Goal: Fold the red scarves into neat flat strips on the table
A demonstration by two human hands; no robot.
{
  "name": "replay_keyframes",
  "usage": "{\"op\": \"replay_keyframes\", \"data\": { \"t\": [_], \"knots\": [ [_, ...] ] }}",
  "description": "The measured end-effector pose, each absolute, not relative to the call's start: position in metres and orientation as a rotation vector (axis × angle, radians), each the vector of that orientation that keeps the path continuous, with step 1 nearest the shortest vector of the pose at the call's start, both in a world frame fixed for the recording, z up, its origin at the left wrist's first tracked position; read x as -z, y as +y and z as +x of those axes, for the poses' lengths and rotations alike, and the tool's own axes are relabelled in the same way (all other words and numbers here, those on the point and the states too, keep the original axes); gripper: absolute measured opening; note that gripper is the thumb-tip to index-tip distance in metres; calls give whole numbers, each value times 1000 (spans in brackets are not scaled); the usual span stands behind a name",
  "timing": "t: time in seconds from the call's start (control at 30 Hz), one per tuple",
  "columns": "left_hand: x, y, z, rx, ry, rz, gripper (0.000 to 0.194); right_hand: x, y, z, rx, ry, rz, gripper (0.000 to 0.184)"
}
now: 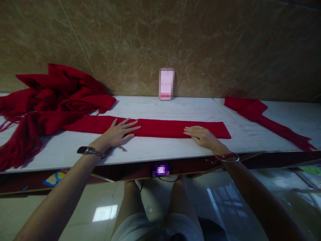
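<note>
A red scarf [160,128] lies in a long, flat folded strip across the white tabletop, its fringed end spilling loosely at the left. Fingers spread, my left hand [117,132] rests flat on the strip left of its middle. Nearer the squared right end, my right hand [202,136] lies on the cloth with its fingers stretched out and close together. Neither hand grips anything. Behind the strip's left part is a crumpled heap of red fringed cloth [72,88], touching or overlapping it.
Another red scarf [253,108], folded over itself, lies at the right of the white table [150,149]. A blurred pink upright object [166,83] stands against the brown marbled wall [140,40]. Below the front edge is a blurred device with a lit screen [160,170] and a cable.
</note>
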State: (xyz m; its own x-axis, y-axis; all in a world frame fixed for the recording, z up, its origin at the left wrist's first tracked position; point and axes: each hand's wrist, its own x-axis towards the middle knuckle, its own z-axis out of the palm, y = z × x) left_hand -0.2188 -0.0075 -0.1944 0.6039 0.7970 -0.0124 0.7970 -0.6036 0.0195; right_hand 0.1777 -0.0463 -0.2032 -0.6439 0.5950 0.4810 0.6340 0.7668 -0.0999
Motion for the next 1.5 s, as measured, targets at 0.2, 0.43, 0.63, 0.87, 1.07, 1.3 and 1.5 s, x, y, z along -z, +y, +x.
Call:
{"op": "replay_keyframes", "data": {
  "t": [0.2,0.43,0.63,0.87,1.07,1.3,1.5],
  "knots": [
    [196,-8,-221,-2,1407,2784,57,203,-47,182,138,-2545,-931,38],
    [192,-2,-210,-63,1457,2806,56,205,-48,179,138,-2549,-1014,37],
    [174,3,-146,-94,1252,2865,55,211,-54,178,127,-2434,-1419,45],
    [188,4,-115,21,1235,2835,52,215,-70,214,81,-2381,-1766,47],
    [190,1,-119,7,1212,2871,51,215,-74,248,33,-2466,-1831,47],
    [192,3,-119,-13,1189,2893,51,216,-67,265,65,-2266,-2085,51],
    [191,6,-108,-15,1253,2873,52,216,-46,275,47,-2234,-2076,54]
  ]
}}
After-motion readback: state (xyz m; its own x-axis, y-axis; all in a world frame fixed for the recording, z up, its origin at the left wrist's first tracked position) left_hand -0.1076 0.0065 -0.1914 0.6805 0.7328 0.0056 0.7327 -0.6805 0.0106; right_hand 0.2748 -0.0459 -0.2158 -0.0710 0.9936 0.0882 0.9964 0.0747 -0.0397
